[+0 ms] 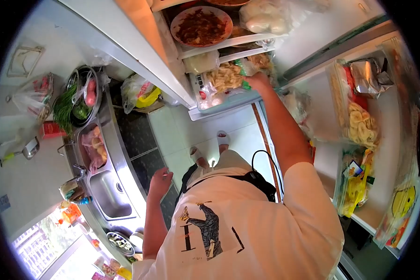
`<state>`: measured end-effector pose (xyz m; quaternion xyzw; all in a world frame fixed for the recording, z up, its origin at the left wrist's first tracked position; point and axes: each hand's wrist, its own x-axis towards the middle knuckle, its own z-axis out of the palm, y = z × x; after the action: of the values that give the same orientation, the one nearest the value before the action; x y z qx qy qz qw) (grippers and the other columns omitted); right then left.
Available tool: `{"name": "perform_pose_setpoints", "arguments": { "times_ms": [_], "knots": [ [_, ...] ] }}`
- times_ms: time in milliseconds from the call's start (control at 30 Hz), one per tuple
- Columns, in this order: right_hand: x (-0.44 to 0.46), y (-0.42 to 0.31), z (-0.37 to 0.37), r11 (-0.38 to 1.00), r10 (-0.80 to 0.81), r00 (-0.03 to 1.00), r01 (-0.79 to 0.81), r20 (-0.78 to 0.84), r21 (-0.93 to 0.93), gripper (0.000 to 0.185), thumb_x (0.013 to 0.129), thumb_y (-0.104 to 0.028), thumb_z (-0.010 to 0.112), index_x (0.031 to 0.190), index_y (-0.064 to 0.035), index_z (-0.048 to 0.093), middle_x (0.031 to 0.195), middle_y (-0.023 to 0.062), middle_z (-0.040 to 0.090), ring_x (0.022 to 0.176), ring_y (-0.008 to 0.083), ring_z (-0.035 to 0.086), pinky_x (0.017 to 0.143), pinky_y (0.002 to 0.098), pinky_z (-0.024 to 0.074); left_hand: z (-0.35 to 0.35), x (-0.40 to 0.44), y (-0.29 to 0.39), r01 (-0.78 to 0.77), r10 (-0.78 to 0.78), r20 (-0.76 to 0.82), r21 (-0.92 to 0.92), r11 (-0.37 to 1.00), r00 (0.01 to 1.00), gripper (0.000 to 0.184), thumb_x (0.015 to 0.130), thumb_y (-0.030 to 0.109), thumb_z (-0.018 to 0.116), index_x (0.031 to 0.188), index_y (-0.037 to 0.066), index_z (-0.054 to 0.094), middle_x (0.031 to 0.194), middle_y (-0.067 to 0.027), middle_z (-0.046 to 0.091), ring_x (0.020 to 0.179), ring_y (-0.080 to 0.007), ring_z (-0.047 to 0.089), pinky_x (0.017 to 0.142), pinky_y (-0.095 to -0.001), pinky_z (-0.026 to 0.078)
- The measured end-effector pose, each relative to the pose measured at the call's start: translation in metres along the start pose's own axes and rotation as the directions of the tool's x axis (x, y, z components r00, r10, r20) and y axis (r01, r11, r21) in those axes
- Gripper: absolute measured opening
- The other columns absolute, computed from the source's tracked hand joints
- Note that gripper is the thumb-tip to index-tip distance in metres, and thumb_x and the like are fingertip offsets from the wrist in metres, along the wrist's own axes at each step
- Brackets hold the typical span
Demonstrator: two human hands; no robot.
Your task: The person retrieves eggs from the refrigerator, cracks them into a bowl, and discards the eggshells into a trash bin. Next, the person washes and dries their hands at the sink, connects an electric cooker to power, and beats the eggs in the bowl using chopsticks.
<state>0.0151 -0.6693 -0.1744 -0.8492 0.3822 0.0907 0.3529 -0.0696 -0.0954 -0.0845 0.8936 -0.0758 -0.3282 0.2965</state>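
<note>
My right hand [259, 82] reaches down into the open fridge drawer [228, 106]. Its fingers are closed at the green edge of a clear plastic bag [226, 77] holding pale yellowish food pieces; the fingertips are partly hidden. Beside that bag lies a white package with dark printing [201, 87], and another wrapped pale item [201, 62] is behind it. On the shelf above stands a bowl of dark reddish food [201, 26]. My left hand [160, 181] hangs low near the counter, fingers curled in, with nothing visible held.
The open fridge door [322, 112] on the right carries bagged food and packets in its racks. On the left, a steel sink [109, 193] holds a pink bag of produce [94, 147] in one basin. A basin of vegetables [81, 95] stands behind it. A plastic bag [140, 93] sits beside the fridge.
</note>
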Motion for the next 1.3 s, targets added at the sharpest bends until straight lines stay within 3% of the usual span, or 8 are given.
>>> {"name": "perform_pose_setpoints", "arguments": {
  "times_ms": [200,367,567,833,1000,1067,1167,1300],
  "knots": [
    [-0.045,-0.026,-0.028,0.939,0.151,0.967,-0.205,0.204,0.275,0.026,0.08,-0.027,0.061,0.082,-0.0017,0.06,0.078,0.0107,0.065,0.063,0.022,0.064,0.053,0.0371,0.0514,-0.008,0.022,0.041,-0.144,0.142,0.036,0.053,0.988,0.989,0.037,0.086,0.025,0.063,0.114,0.002,0.059,0.112,-0.0165,0.062,0.098,-0.029,0.063,0.078,-0.0363,0.051],
    [-0.09,-0.011,-0.015,0.225,-0.115,0.952,-0.252,0.283,0.941,0.013,0.084,-0.018,0.053,0.086,-0.0056,0.054,0.083,0.0089,0.058,0.079,0.0264,0.062,0.079,0.0453,0.0549,-0.007,0.039,0.085,-0.241,0.24,0.024,0.037,0.97,0.97,0.036,0.086,0.025,0.064,0.113,0.003,0.059,0.113,-0.0145,0.061,0.097,-0.028,0.063,0.079,-0.0363,0.05],
    [-0.175,-0.028,-0.009,0.038,-0.211,0.971,-0.11,0.115,0.993,0.012,0.088,-0.016,0.047,0.089,-0.0049,0.052,0.094,0.0101,0.059,0.092,0.0282,0.061,0.089,0.0495,0.0508,0.001,0.061,0.152,-0.438,0.444,-0.037,0.104,0.893,0.895,0.04,0.081,0.02,0.067,0.117,0.004,0.057,0.117,-0.0158,0.058,0.107,-0.032,0.056,0.091,-0.0388,0.046],
    [-0.258,-0.058,-0.058,0.235,-0.223,0.961,-0.107,0.161,0.966,0.021,0.092,-0.019,0.047,0.096,-0.0003,0.055,0.104,0.0136,0.059,0.098,0.0282,0.061,0.085,0.0501,0.0532,0.015,0.074,0.256,-0.755,0.836,-0.163,0.364,0.545,0.525,0.057,0.069,0.011,0.072,0.122,0.004,0.053,0.124,-0.0167,0.055,0.112,-0.0352,0.052,0.095,-0.0428,0.044],
    [-0.255,-0.048,-0.051,0.25,-0.42,0.882,-0.114,0.214,0.961,0.027,0.095,-0.024,0.046,0.096,0.0003,0.058,0.113,0.0159,0.061,0.098,0.0269,0.062,0.082,0.045,0.054,0.023,0.075,0.241,-0.726,0.792,-0.17,0.324,0.607,0.586,0.055,0.061,0.003,0.066,0.116,0.004,0.057,0.11,-0.0144,0.062,0.1,-0.0317,0.06,0.088,-0.0421,0.048],
    [-0.248,-0.062,-0.066,0.53,-0.389,0.809,-0.195,0.441,0.825,0.026,0.097,-0.021,0.043,0.092,-0.0009,0.058,0.1,0.0124,0.063,0.096,0.0254,0.063,0.084,0.0405,0.0527,0.013,0.067,0.227,-0.748,0.797,-0.174,0.277,0.603,0.578,0.053,0.062,0.003,0.065,0.114,0.004,0.058,0.111,-0.0142,0.063,0.098,-0.0315,0.061,0.084,-0.0409,0.05],
    [-0.202,-0.062,-0.075,0.407,-0.421,0.847,-0.145,0.326,0.902,0.025,0.097,-0.021,0.045,0.098,-0.0007,0.06,0.098,0.0097,0.065,0.092,0.02,0.064,0.078,0.0355,0.0523,-0.002,0.05,0.202,-0.732,0.789,-0.183,0.296,0.613,0.587,0.054,0.06,0.003,0.065,0.114,0.003,0.059,0.111,-0.0147,0.063,0.098,-0.0325,0.061,0.083,-0.0397,0.051],
    [-0.113,-0.08,-0.035,0.868,-0.214,0.971,0.138,0.109,0.478,0.025,0.095,-0.026,0.052,0.092,-0.0043,0.063,0.088,0.0047,0.066,0.081,0.0103,0.062,0.07,0.029,0.0508,-0.016,0.029,0.167,-0.69,0.741,-0.184,0.273,0.67,0.646,0.054,0.059,0.003,0.066,0.113,0.002,0.06,0.111,-0.0145,0.064,0.097,-0.0336,0.062,0.081,-0.0388,0.052]
  ]
}}
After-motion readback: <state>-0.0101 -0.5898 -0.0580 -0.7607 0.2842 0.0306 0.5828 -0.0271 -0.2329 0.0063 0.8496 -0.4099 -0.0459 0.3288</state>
